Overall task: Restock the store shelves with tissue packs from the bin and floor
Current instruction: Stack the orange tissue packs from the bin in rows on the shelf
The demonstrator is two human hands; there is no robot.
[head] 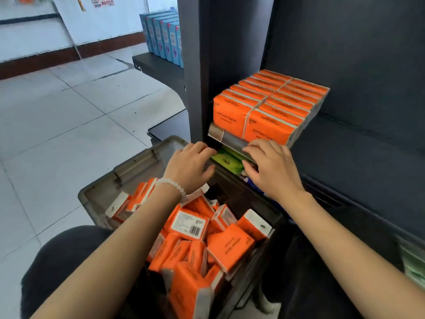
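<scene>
Two rows of orange tissue packs (266,104) stand upright on the dark shelf (349,134), at its left end. Below me a grey bin (138,162) holds several loose orange tissue packs (227,247) in a jumble. My left hand (190,166) hovers over the bin's far edge with relaxed fingers and holds nothing. My right hand (271,166) hangs just below the shelf's front lip, fingers spread and empty. Between my hands, green packs (227,161) show on the lower shelf.
Blue boxes (163,38) stand in a row on a low black shelf (156,65) at the back. Grey tiled floor (69,111) lies to the left. The right part of the dark shelf holds no packs. My dark-clothed knees flank the bin.
</scene>
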